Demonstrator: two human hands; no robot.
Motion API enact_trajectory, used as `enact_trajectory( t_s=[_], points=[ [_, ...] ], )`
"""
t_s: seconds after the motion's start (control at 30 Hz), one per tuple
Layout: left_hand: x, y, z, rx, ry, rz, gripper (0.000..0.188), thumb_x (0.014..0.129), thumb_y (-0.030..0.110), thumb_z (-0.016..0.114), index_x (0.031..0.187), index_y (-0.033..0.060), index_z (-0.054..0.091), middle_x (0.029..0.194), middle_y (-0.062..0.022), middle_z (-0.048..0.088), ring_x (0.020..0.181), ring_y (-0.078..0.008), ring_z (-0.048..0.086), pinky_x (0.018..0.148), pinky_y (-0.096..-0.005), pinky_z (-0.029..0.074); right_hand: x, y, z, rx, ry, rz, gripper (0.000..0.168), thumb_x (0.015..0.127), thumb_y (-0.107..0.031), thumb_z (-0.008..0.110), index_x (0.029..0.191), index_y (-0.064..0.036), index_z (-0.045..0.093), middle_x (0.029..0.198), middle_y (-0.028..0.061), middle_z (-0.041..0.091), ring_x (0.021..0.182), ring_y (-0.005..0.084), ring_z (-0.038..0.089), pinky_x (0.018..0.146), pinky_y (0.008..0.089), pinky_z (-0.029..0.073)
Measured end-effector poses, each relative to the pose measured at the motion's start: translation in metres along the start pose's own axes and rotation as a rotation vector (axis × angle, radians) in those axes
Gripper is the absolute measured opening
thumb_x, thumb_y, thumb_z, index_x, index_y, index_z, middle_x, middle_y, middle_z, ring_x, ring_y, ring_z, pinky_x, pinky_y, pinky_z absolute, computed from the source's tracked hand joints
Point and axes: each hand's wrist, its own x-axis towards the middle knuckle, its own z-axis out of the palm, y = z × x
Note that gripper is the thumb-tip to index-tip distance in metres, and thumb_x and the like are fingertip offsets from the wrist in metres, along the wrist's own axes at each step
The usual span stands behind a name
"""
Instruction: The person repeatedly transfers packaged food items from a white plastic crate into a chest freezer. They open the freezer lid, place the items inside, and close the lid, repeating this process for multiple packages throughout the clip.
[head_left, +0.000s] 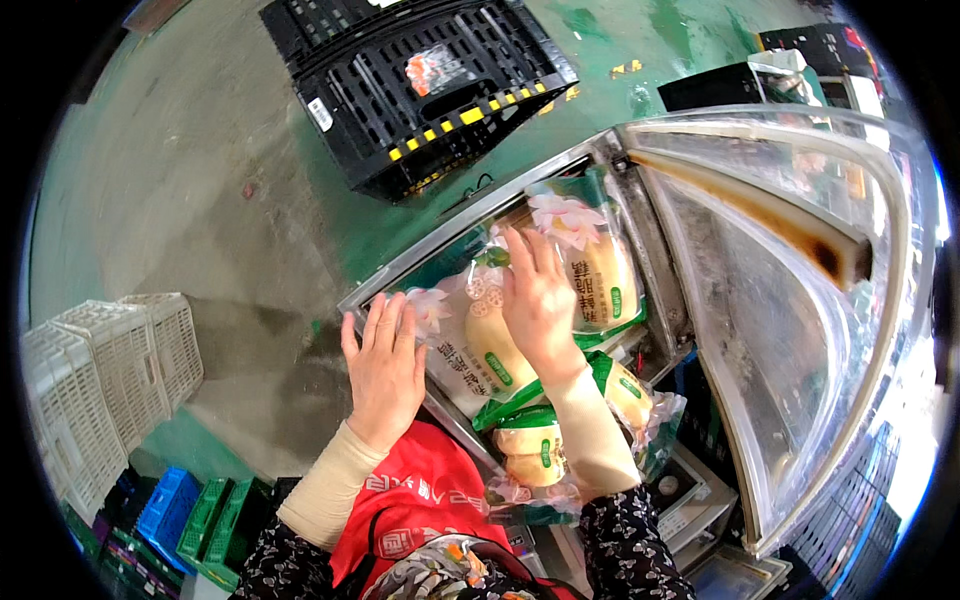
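Two printed plastic bags of pale lotus root, one at the left (480, 337) and one at the right (600, 277), lie side by side in a metal-rimmed machine chamber (487, 196). My right hand (541, 300) rests palm down on or just over them, fingers extended. At the chamber's left corner is my left hand (386, 367), fingers slightly spread, near the left bag's upper edge; whether it touches the bag I cannot tell. Nearer my body, two more filled bags, one in the middle (529, 454) and one to the right (630, 397), lie at the machine's front edge.
A clear curved lid (780, 300) stands raised at the right. Beyond the machine is a black plastic crate (427, 82) on the floor. White crates (112, 375) stand at the left, with blue (169, 510) and green crates (225, 525) below them. A control panel (675, 487) with a gauge sits at lower right.
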Motion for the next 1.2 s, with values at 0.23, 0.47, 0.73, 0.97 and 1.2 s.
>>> enact_trajectory(
  t_s=[0.23, 0.47, 0.73, 0.97, 1.2],
  points=[
    [0.094, 0.056, 0.051, -1.307, 0.039, -0.271, 0.043, 0.094, 0.01, 0.062, 0.134, -0.0044, 0.052, 0.12, -0.0196, 0.064, 0.099, -0.0221, 0.068, 0.086, -0.0313, 0.053, 0.018, 0.115, -0.071, -0.082, 0.119, 0.262, 0.018, 0.089, -0.004, 0.062, 0.107, -0.002, 0.065, 0.098, 0.0178, 0.066, 0.09, 0.0377, 0.063, 0.08, 0.0448, 0.051],
    [0.166, 0.098, 0.114, -1.077, 0.131, -0.406, 0.034, 0.092, 0.022, 0.069, 0.112, -0.0043, 0.062, 0.079, -0.0079, 0.068, 0.068, -0.0125, 0.063, 0.058, -0.0292, 0.05, 0.036, 0.148, -0.041, 0.19, -0.084, 0.504, 0.024, 0.093, -0.014, 0.063, 0.11, 0.002, 0.068, 0.092, 0.0215, 0.07, 0.08, 0.0315, 0.069, 0.074, 0.0385, 0.054],
    [0.145, 0.128, 0.102, -1.067, 0.241, -0.319, 0.02, 0.089, 0.023, 0.067, 0.087, 0.0033, 0.067, 0.076, -0.0181, 0.065, 0.068, -0.0357, 0.064, 0.061, -0.0435, 0.048, 0.037, 0.178, -0.027, 0.346, -0.199, 0.474, 0.017, 0.09, -0.014, 0.068, 0.102, -0.001, 0.069, 0.083, 0.0116, 0.068, 0.073, 0.0177, 0.062, 0.069, 0.0311, 0.05],
    [0.104, 0.14, 0.106, -1.422, 0.442, -0.356, 0.014, 0.09, 0.011, 0.068, 0.094, -0.0023, 0.066, 0.078, -0.0158, 0.066, 0.065, -0.024, 0.063, 0.06, -0.0336, 0.048, 0.026, 0.192, -0.042, 0.279, -0.035, 0.604, 0.007, 0.096, -0.008, 0.059, 0.095, -0.002, 0.061, 0.077, 0.0017, 0.06, 0.072, 0.0087, 0.051, 0.064, 0.0257, 0.044],
    [0.075, 0.117, 0.107, -1.537, 0.256, -0.474, 0.021, 0.094, 0.013, 0.065, 0.109, -0.001, 0.069, 0.079, -0.0031, 0.068, 0.065, -0.007, 0.054, 0.058, -0.0263, 0.044, 0.028, 0.171, -0.014, 0.237, 0.025, 0.526, 0.014, 0.095, -0.013, 0.063, 0.09, 0.0, 0.062, 0.07, 0.0056, 0.06, 0.064, 0.0111, 0.053, 0.058, 0.0288, 0.044]
  ],
)
